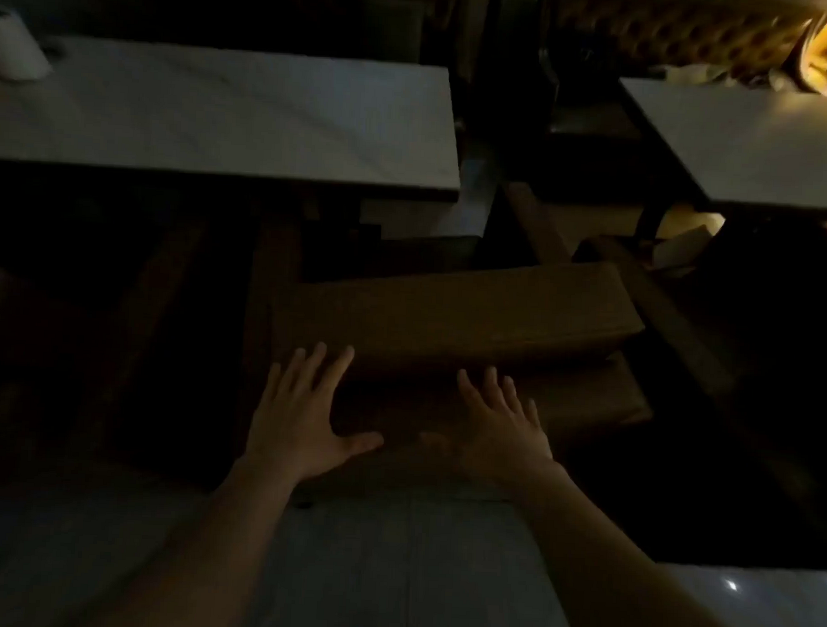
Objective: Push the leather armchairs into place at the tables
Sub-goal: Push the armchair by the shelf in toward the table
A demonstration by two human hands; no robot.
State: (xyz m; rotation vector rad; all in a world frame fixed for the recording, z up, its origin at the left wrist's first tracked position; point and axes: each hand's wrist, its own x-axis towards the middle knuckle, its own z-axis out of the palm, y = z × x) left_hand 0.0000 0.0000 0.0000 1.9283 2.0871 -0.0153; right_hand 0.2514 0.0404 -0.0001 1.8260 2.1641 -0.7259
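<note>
Both hands, left hand point(298, 422) and right hand point(501, 426), fingers spread flat on the armchair point(454, 315) back, must now push toward 12 o'clock, under the table point(221, 115).

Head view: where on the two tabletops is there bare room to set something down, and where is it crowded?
The left table is bare from the white roll at its far-left corner across to its right edge. The right table is bare along its near side; clutter crowds its far edge.
</note>
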